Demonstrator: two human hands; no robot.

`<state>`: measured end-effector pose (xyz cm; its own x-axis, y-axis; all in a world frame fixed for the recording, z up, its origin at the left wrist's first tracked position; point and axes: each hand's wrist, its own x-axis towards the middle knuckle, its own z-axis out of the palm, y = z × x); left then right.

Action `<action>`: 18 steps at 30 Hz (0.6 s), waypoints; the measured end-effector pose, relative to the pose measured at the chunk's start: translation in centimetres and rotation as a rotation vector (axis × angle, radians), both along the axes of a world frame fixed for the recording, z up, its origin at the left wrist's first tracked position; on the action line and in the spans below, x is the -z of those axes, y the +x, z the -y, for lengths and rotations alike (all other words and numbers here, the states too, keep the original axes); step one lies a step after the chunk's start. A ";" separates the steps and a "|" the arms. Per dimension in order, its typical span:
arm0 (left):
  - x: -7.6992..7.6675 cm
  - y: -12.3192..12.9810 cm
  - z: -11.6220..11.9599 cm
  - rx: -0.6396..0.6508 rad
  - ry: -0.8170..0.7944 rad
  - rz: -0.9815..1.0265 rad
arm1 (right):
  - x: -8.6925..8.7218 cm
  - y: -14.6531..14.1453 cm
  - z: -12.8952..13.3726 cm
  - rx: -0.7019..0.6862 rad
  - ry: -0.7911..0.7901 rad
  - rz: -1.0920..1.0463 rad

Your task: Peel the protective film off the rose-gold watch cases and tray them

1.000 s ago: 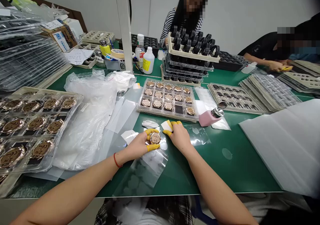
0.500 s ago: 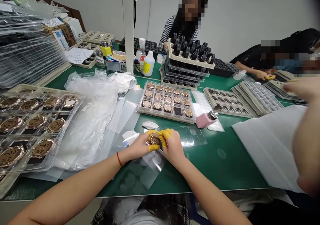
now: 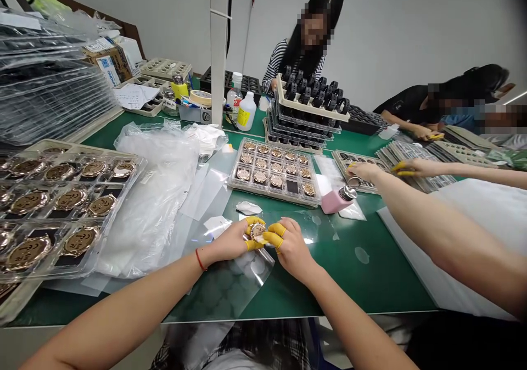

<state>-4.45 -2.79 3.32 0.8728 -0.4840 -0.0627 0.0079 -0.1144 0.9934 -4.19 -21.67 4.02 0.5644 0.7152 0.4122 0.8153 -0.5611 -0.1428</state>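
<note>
A round watch case point(image 3: 257, 230), gold-coloured with dark marks on its face, is gripped between the yellow-cotted fingers of my left hand point(image 3: 234, 239). My right hand point(image 3: 291, 244), also with yellow finger cots, pinches a small white wipe point(image 3: 262, 239) against the lower edge of the case. Under both hands lies a clear plastic sheet point(image 3: 230, 287) marked with pale round shapes. Just beyond them is a crumpled white wipe point(image 3: 248, 208). A tray of similar watch cases point(image 3: 274, 194) stands farther back, one front pocket showing only its dark bottom.
Left are a larger tray of watch cases point(image 3: 31, 252) and plastic bags point(image 3: 152, 211). A pink pump bottle point(image 3: 335, 201) stands right of the middle tray. From the right, a co-worker's arms point(image 3: 436, 222) reach over white foam sheets point(image 3: 486, 211) towards more trays point(image 3: 368, 180). Stacked watches point(image 3: 315, 98) stand behind.
My right fingers have shifted from the top of the watch case to its lower right, uncovering more of its face. The co-worker's hands have reached in to the trays on the right.
</note>
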 end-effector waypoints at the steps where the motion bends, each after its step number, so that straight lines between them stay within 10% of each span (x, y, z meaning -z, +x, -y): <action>1: 0.0 0.0 0.0 -0.001 0.002 -0.003 | 0.1 -0.2 0.2 -0.021 -0.007 -0.005; 5: 0.3 0.0 -0.1 0.004 0.002 -0.031 | 1.0 -0.2 1.4 0.015 0.093 -0.152; 11: 0.6 -0.2 -0.2 -0.081 0.016 -0.048 | 2.8 1.7 3.1 0.575 0.255 -0.313; 18: 1.3 -0.3 0.3 -0.068 -0.174 -0.109 | 3.1 2.1 -1.5 0.300 0.565 -0.760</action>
<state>-4.73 -3.11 2.01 0.8964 -0.4361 -0.0794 0.1186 0.0634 0.9909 -2.13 -20.20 0.89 0.9454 0.3097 0.1019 0.2316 -0.4180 -0.8784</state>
